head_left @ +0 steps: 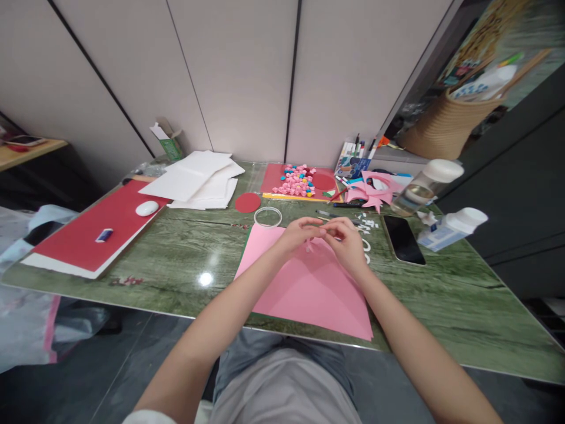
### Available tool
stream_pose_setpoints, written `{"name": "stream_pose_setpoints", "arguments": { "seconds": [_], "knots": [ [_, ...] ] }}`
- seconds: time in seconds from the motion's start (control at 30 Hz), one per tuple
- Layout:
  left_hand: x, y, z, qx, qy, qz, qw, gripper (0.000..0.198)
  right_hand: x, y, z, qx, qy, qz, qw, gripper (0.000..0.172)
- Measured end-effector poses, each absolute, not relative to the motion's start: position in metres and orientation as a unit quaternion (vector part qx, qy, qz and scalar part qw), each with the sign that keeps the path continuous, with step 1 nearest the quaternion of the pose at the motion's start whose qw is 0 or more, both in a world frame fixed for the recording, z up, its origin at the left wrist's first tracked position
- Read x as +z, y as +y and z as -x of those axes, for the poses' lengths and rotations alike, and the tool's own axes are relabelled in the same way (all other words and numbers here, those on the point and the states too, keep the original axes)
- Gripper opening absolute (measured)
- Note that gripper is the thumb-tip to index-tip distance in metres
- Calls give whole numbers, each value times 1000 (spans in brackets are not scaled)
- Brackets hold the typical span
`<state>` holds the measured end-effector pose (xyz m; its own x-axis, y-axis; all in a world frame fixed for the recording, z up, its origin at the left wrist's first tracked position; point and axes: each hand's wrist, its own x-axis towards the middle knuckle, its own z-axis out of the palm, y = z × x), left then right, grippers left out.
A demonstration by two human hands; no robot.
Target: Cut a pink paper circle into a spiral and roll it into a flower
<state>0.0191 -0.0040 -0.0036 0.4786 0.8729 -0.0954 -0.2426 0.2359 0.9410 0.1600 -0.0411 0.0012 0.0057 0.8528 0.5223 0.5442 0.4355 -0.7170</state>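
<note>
My left hand [301, 234] and my right hand [346, 241] meet above a stack of pink paper [304, 288]. The fingertips of both are pinched together and almost touch each other. What they grip is mostly hidden by the fingers; a small pale pink bit [309, 247] shows just under the left fingers, too small to name. Left of the hands, a clear ring [267, 217] lies at the far edge of the pink paper. White ring-shaped pieces [366, 245] and small white scraps [367, 222] lie close to my right hand.
Pink pompoms [296, 181] sit on red paper at the back, near pink paper offcuts [373, 189] and a box of pens [354, 158]. A phone [403, 238], a bottle [426, 187] and a white container [452, 229] stand right. White sheets [194, 176] and a red board [95, 235] lie left.
</note>
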Motion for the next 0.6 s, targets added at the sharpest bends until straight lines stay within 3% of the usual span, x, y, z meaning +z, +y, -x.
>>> {"name": "stream_pose_setpoints", "arguments": {
  "seconds": [0.17,0.6],
  "knots": [
    [-3,-5,-19,376,322,-495,714,42,3,-42,-160,153,-688,503,500,2],
    [-3,-5,-18,384,323,-492,711,43,5,-43,-159,149,-703,505,478,6]
  ]
}}
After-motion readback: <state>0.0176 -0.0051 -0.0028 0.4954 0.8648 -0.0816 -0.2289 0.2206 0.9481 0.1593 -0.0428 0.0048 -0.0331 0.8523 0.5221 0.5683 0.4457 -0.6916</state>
